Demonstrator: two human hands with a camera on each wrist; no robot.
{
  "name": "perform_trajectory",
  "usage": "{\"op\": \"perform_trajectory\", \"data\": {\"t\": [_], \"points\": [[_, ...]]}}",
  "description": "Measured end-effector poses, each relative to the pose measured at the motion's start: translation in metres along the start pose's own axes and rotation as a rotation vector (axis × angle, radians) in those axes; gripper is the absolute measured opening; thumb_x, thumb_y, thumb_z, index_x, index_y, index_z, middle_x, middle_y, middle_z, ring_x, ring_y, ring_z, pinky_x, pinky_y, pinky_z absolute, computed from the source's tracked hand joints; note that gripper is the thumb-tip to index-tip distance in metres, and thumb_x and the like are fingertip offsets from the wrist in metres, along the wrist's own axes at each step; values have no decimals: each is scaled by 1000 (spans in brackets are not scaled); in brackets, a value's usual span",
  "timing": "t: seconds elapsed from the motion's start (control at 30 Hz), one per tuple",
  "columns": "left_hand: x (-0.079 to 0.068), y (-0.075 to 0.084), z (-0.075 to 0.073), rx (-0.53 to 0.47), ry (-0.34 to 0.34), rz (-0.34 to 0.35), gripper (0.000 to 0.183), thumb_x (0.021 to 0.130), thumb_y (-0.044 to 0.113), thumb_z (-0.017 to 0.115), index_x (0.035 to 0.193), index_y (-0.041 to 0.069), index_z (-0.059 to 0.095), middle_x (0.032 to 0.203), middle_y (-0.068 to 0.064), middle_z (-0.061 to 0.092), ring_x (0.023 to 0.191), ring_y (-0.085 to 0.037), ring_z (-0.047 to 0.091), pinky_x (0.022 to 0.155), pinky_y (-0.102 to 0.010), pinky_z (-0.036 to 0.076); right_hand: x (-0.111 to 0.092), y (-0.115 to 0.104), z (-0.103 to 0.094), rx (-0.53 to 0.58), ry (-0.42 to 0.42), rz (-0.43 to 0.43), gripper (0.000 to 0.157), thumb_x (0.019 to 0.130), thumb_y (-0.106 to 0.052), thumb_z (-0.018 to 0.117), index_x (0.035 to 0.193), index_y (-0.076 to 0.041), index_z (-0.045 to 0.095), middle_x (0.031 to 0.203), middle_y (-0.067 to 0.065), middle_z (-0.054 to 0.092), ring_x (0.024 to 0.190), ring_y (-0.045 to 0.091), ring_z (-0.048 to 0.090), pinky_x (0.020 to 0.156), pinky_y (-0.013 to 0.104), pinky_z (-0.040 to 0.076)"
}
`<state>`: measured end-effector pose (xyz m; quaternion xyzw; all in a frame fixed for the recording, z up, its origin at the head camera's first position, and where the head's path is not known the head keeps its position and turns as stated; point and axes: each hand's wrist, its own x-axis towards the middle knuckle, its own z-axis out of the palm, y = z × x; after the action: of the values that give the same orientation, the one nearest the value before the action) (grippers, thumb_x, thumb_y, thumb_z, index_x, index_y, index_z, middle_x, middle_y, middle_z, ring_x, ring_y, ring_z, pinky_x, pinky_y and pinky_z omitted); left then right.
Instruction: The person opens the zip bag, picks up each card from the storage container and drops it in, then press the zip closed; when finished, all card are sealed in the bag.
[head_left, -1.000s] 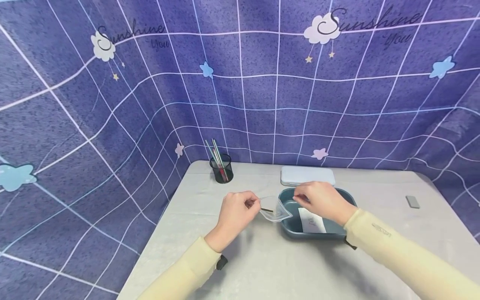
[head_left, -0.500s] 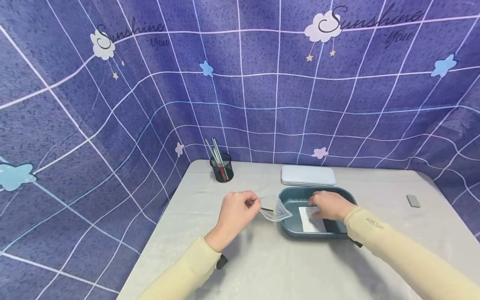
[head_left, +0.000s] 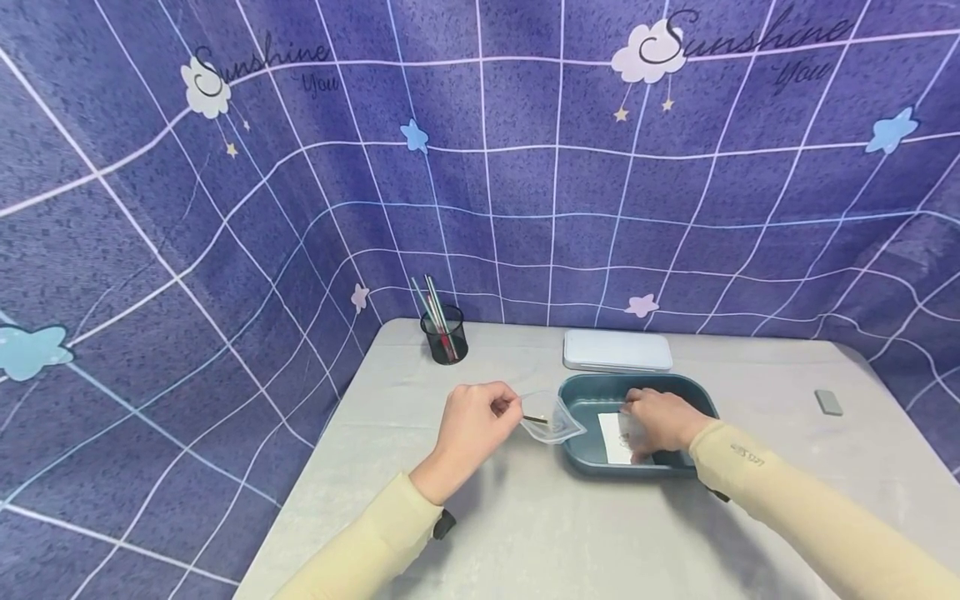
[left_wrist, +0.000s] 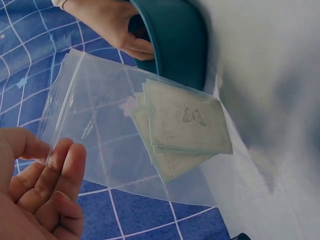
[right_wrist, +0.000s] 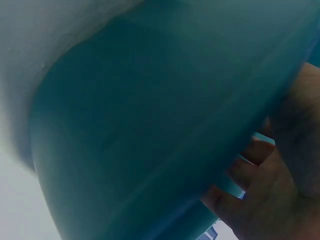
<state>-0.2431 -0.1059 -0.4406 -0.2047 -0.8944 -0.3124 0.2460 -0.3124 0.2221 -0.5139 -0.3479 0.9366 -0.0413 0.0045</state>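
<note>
My left hand (head_left: 474, 427) pinches the edge of a clear zip bag (left_wrist: 112, 115) between thumb and fingers, left of the basin. Inside the bag lie several overlapping pale cards (left_wrist: 187, 117); the front one bears a small wing-shaped print. My right hand (head_left: 663, 421) reaches down into a dark teal basin (head_left: 637, 472). Its fingers spread over the right part of a white card (head_left: 615, 439) with a grey print, lying on the basin floor. In the right wrist view the basin wall hides the card and fingertips, so a firm hold cannot be seen.
Behind the basin lies a pale blue flat case (head_left: 617, 350). A black mesh cup (head_left: 444, 337) with several sticks or pencils stands at the back left. At the right is a small grey block (head_left: 828, 402). A patterned blue cloth (head_left: 517, 208) hangs behind the table.
My right hand has gone from above the basin down into it, over the right part of the white card. My left hand stays in place with the bag.
</note>
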Motion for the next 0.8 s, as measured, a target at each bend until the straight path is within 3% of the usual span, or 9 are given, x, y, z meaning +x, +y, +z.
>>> {"op": "perform_trajectory", "data": {"t": [0.33, 0.8], "points": [[-1, 1, -1, -3, -3, 1, 12, 82, 12, 71, 76, 19, 78, 64, 16, 66, 58, 2, 57, 62, -23, 50, -1, 0, 2, -43, 43, -2, 63, 57, -45, 100, 104, -8, 76, 100, 7, 68, 85, 27, 65, 72, 49, 57], [0, -1, -1, -4, -3, 10, 13, 81, 12, 69, 75, 20, 78, 63, 18, 64, 57, 3, 55, 62, -24, 49, 0, 0, 0, -38, 35, 29, 70, 57, -45, 100, 109, -6, 73, 98, 6, 68, 86, 26, 65, 75, 49, 56]]}}
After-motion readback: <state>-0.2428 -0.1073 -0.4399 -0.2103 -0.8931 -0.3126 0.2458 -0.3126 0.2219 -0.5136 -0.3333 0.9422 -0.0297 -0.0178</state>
